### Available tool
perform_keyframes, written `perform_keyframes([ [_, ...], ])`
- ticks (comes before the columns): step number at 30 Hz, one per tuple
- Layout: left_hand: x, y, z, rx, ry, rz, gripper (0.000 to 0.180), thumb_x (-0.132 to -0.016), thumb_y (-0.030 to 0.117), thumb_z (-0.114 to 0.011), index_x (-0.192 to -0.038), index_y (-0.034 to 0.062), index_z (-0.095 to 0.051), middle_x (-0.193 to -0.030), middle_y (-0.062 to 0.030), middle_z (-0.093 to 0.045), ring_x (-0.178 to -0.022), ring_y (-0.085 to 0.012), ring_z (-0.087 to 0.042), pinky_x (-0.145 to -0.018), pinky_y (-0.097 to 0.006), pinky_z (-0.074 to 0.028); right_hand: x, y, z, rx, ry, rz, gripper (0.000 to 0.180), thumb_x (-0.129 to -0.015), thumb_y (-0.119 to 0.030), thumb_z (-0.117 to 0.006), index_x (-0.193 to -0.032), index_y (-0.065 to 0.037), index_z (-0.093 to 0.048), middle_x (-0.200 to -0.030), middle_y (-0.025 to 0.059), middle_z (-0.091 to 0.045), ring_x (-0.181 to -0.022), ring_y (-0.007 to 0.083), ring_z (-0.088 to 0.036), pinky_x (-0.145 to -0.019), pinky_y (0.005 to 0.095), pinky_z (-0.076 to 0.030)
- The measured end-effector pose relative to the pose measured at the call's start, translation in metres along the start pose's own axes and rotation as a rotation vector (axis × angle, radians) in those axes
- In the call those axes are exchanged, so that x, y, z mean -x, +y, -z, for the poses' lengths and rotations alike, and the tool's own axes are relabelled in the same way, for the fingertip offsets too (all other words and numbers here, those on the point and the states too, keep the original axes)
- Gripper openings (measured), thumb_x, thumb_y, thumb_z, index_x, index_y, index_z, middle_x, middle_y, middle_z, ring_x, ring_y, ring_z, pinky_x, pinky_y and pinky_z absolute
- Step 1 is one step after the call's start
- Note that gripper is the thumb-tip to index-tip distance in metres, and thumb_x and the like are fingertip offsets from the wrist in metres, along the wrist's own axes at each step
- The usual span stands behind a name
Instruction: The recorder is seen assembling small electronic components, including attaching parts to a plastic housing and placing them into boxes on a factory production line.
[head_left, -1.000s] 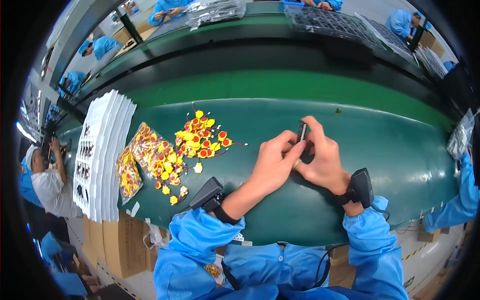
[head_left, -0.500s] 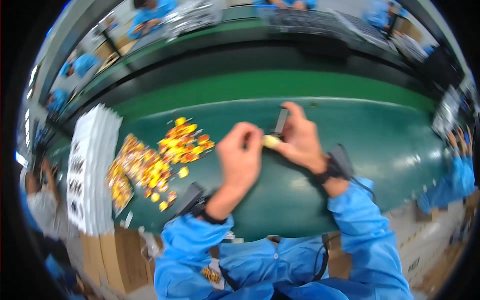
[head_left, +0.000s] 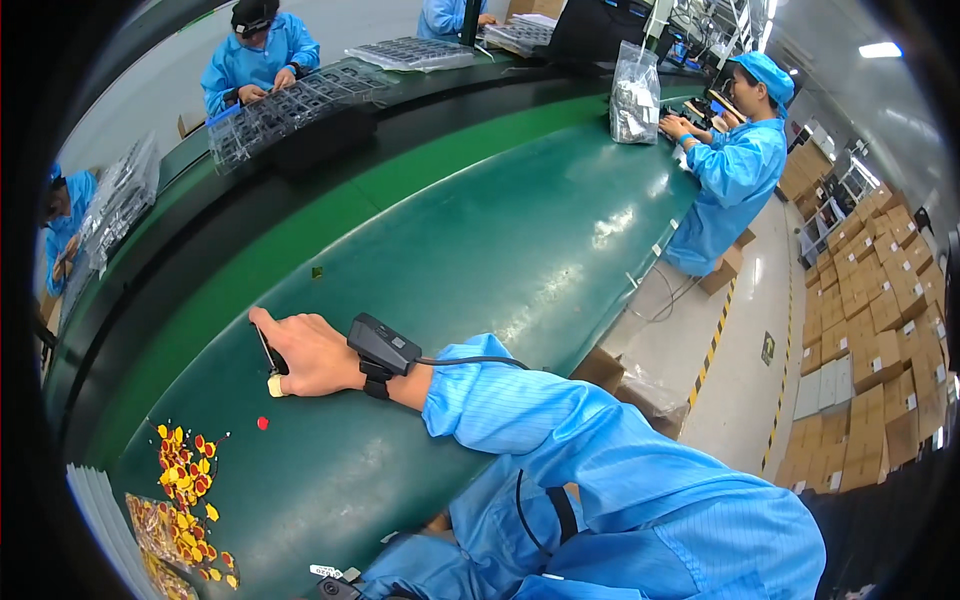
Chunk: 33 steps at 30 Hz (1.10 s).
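Note:
My right hand (head_left: 305, 355) lies on the green belt (head_left: 520, 250), its fingers closed on a small slim dark piece (head_left: 266, 350). A pale yellowish cover sits on one fingertip (head_left: 275, 385). A black device (head_left: 385, 348) is strapped to that wrist, with a cable running up the blue sleeve. A single red dot (head_left: 263, 423) lies just below the hand. Further left and nearer me lies a scatter of small yellow and red pieces (head_left: 185, 470). My left hand is out of sight.
A clear bag of yellow and red pieces (head_left: 160, 535) and a white stack of sheets (head_left: 100, 510) lie at the lower left. A co-worker in blue (head_left: 740, 170) works beside a clear bag of parts (head_left: 635, 95). Dark trays (head_left: 290, 105) line the far side; cartons (head_left: 870, 330) stand at the right.
The view has swung to the right along the belt. My left hand has come off the dark piece and gone out of sight; my right hand still holds it on the belt.

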<state>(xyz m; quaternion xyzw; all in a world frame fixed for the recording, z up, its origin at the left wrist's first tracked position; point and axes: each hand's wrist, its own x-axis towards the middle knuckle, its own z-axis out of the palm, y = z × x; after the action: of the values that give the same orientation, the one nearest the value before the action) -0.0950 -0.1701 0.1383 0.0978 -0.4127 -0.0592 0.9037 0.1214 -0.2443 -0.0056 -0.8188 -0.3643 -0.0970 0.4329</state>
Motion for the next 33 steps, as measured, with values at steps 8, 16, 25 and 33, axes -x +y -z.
perform_keyframes([
  [8, -0.011, -0.036, -0.001, 0.366, -0.113, -0.190, 0.009, -0.090, 0.008, -0.056, -0.084, 0.0027, -0.058, -0.073, -0.0159, -0.067, -0.052, -0.0230, -0.064, -0.043, -0.039, -0.054, 0.002, 0.001, -0.008, -0.018, -0.013, 0.019, 0.071, -0.063, -0.014, -0.076, -0.120, 0.006, -0.039, -0.065, 0.0173, -0.057, -0.065, 0.0421, -0.059, -0.059, 0.0496, -0.045],
  [16, -0.023, -0.045, -0.005, 0.459, -0.108, -0.136, 0.005, -0.087, 0.001, -0.060, -0.082, 0.0021, -0.059, -0.073, -0.0148, -0.066, -0.054, -0.0225, -0.064, -0.040, -0.032, -0.051, 0.002, 0.000, -0.008, -0.025, 0.008, 0.035, 0.074, -0.063, -0.015, -0.077, -0.122, 0.007, -0.039, -0.066, 0.0184, -0.057, -0.066, 0.0421, -0.061, -0.059, 0.0496, -0.047],
  [25, -0.019, -0.036, -0.012, 0.351, 0.031, -0.063, 0.005, -0.084, 0.000, -0.065, -0.081, 0.0015, -0.062, -0.074, -0.0135, -0.066, -0.066, -0.0211, -0.065, -0.044, -0.031, -0.052, 0.000, 0.001, -0.007, -0.013, -0.013, 0.029, 0.073, -0.062, -0.015, -0.076, -0.121, 0.007, -0.039, -0.065, 0.0173, -0.055, -0.065, 0.0415, -0.059, -0.058, 0.0493, -0.045],
  [33, 0.011, 0.030, 0.025, 0.266, -0.059, -0.003, 0.024, -0.095, 0.013, -0.057, -0.077, 0.0006, -0.066, -0.068, -0.0148, -0.064, -0.058, -0.0267, -0.067, -0.045, -0.035, -0.053, 0.002, 0.000, -0.005, -0.041, -0.019, 0.033, 0.074, -0.063, -0.013, -0.075, -0.122, 0.010, -0.038, -0.065, 0.0180, -0.057, -0.065, 0.0415, -0.059, -0.058, 0.0489, -0.045],
])
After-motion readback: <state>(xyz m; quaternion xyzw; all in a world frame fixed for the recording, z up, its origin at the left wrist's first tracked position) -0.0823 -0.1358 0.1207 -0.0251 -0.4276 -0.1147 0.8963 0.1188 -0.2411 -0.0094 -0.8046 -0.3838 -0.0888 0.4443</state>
